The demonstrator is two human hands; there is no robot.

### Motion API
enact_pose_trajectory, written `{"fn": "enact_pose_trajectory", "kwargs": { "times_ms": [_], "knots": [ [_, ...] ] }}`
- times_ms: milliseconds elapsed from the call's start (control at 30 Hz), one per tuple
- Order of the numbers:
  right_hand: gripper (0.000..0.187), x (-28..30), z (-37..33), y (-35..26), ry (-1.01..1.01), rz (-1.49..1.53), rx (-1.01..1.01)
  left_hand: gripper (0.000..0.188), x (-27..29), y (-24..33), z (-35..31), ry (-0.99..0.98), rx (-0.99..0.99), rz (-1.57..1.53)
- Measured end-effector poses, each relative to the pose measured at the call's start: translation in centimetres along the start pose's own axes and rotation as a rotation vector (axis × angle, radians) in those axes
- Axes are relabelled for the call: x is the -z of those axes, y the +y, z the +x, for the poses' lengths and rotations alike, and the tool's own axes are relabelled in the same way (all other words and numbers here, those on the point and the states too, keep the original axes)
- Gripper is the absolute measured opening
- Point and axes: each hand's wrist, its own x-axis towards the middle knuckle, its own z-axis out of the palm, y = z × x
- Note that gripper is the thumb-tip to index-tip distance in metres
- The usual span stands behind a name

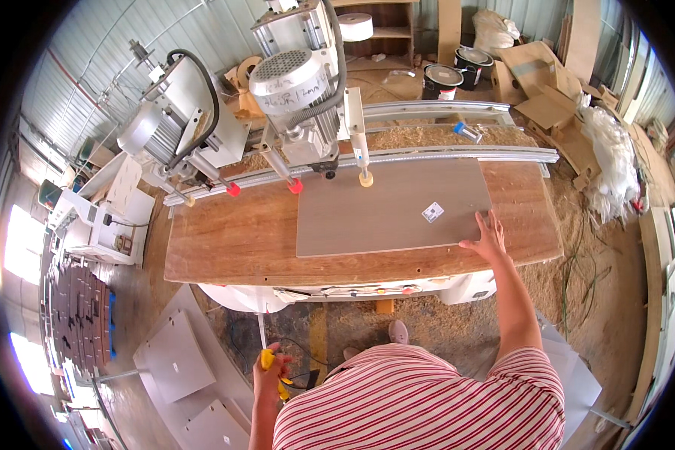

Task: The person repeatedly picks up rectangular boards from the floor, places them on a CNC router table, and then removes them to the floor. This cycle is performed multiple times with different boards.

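Observation:
A flat grey-brown panel with a small white label lies on the wooden machine table, its far edge by the metal rail. At the panel's near right corner rests my right hand, fingers spread and thumb near the front edge. My left hand is low in front of the table, closed around a yellow air blow gun whose thin silver nozzle points up toward the table edge. Above the panel stands a drilling head with a grey motor; its yellow-tipped clamp cylinder appears over the panel's far part.
A second motor unit is at the left, with red-tipped cylinders between. Sawdust covers the bed behind the rail. Grey panels lie low at the left. Cardboard, buckets and plastic wrap stand at the right back.

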Motion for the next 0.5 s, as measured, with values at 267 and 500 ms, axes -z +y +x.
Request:
{"fn": "enact_pose_trajectory", "kwargs": {
  "times_ms": [267, 500],
  "knots": [
    [0.090, -1.4, -0.8, -2.6, 0.070, -0.006, 0.013, 0.041, -3.3, -1.0, -0.6, -0.213, 0.112, 0.240],
    [0.078, -4.7, -4.3, -15.4, 0.093, 0.019, 0.043, 0.044, -4.0, -0.4, -1.0, -0.256, 0.143, 0.260]
  ]
}}
